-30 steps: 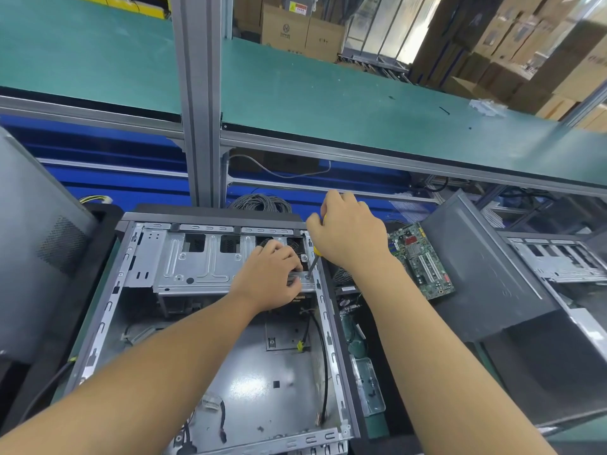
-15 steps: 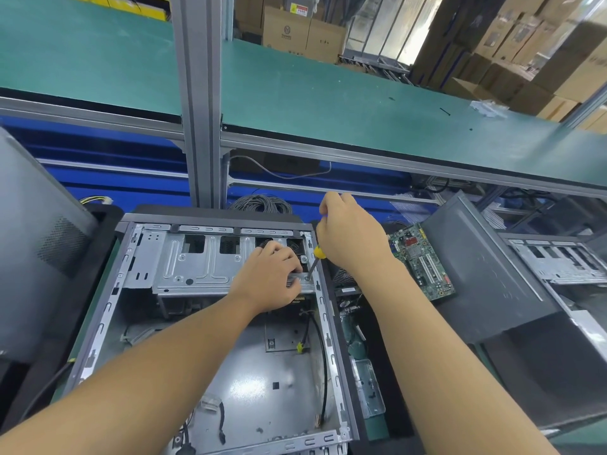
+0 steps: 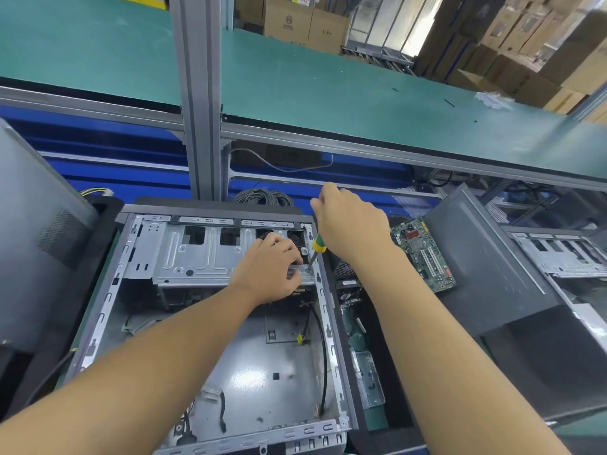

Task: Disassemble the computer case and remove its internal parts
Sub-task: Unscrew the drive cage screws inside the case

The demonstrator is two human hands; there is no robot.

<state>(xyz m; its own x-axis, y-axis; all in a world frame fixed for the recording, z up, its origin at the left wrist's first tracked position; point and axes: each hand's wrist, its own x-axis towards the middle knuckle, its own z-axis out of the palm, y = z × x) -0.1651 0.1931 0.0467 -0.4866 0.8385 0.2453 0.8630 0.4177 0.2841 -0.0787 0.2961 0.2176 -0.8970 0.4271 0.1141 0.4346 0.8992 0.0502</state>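
An open computer case (image 3: 98, 310) lies on its side in front of me, its grey floor bare but for loose black cables (image 3: 323, 366). A silver drive cage (image 3: 193, 257) spans its far end. My left hand (image 3: 269, 267) grips the cage's right edge, fingers curled over it. My right hand (image 3: 351, 221) holds a screwdriver (image 3: 316, 249) with a yellow-green handle, its tip set at the cage's right corner beside the case rail.
A green motherboard (image 3: 423, 254) lies to the right by a dark side panel (image 3: 486, 267). Another stripped case (image 3: 558, 254) sits far right, a grey case panel (image 3: 36, 231) at left. A metal post (image 3: 197, 93) and green shelf (image 3: 328, 90) stand behind.
My right hand has shifted slightly right and tilted, exposing more of the screwdriver handle. The left hand stays on the cage.
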